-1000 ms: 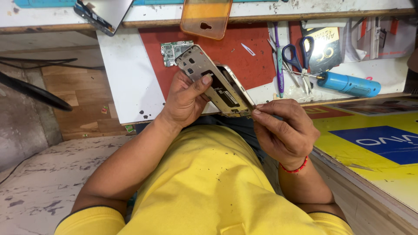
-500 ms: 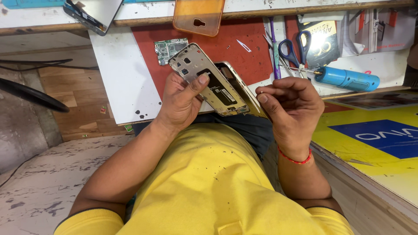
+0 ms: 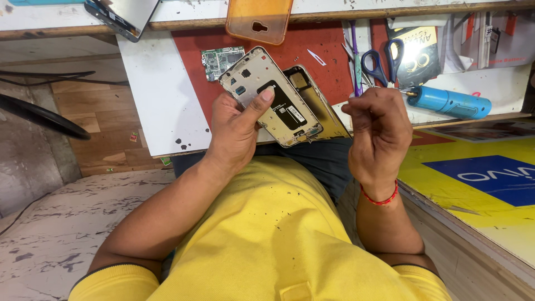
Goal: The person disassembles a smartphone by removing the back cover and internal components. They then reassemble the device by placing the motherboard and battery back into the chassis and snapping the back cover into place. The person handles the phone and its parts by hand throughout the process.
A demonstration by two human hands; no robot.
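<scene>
My left hand [image 3: 237, 131] grips an opened phone frame [image 3: 270, 100], silvery with a black patch inside, thumb pressed on its inner face. A gold-edged panel [image 3: 317, 103] hangs half separated behind the frame on its right side. My right hand [image 3: 374, 131] hovers just right of the phone, apart from it, fingers curled into a loose fist; nothing visible shows between them. Both hands are held above my lap, in front of the white and red work surface [image 3: 161, 95].
A green circuit board [image 3: 223, 60] lies on the red mat [image 3: 320, 47]. An orange phone case [image 3: 259, 19] and a dark phone [image 3: 122, 17] sit at the back. Blue-handled scissors [image 3: 382, 64], a purple tool [image 3: 355, 53] and a blue electric screwdriver [image 3: 448, 102] lie right. A yellow counter [image 3: 490, 223] flanks my right.
My right hand has let go of the phone's lower end and drawn away to the right, fingers curling shut. The left hand has tilted the frame slightly more face-up.
</scene>
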